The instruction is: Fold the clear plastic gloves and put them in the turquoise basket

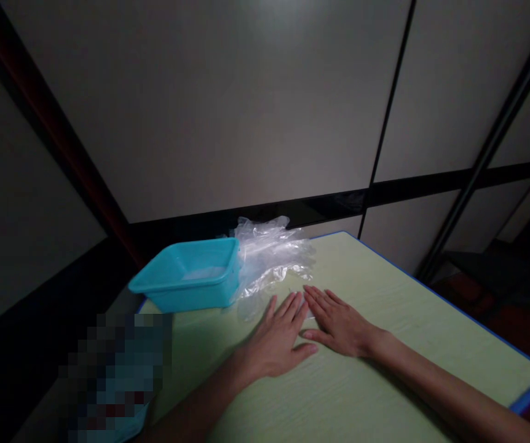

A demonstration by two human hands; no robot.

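My left hand (280,339) lies flat on the pale green tabletop (412,344), fingers spread and pointing away from me. Beside it, my right hand (341,323) is also flat and open, its fingertips close to or touching those of the left. A small piece of clear plastic (310,315) shows between and partly under the fingertips; its shape is mostly hidden. Just beyond the hands is a heap of thin, clear, crinkled plastic (274,252). Whether these are bags or disposable gloves, I cannot tell.
A turquoise plastic basin (191,294) stands at the table's far left, against the heap, with something whitish (204,272) inside. Blue edging (470,332) borders the table. Pale cabinet panels (246,123) rise behind. A blurred-out item (117,381) is at lower left.
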